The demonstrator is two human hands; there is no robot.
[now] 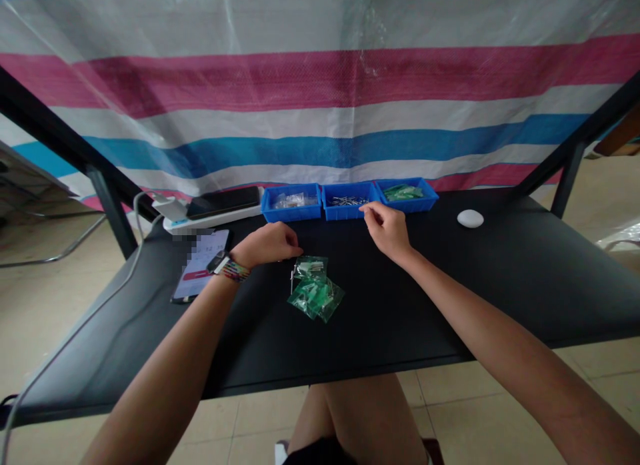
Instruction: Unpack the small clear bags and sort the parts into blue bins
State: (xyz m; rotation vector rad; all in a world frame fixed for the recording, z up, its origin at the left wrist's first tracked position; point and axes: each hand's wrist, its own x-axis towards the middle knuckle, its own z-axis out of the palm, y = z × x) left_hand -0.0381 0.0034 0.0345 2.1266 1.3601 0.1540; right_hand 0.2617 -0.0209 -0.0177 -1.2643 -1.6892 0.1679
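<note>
My left hand (pixel 270 244) rests on the black table (pixel 450 298), fingers curled closed, beside a small pile of clear bags with green parts (pixel 316 288). What the fingers pinch is too small to name. My right hand (pixel 386 226) reaches to the front edge of the middle blue bin (pixel 349 201), which holds thin metal pins; its fingertips are pinched together. A left blue bin (pixel 292 202) holds clear bags. A right blue bin (pixel 406 193) holds green parts.
A white power strip (pixel 200 218) with a dark phone (pixel 224 201) on it lies at the back left. Another phone (pixel 201 272) lies by my left wrist. A white oval object (pixel 470 218) sits at the right. A striped tarp hangs behind the table.
</note>
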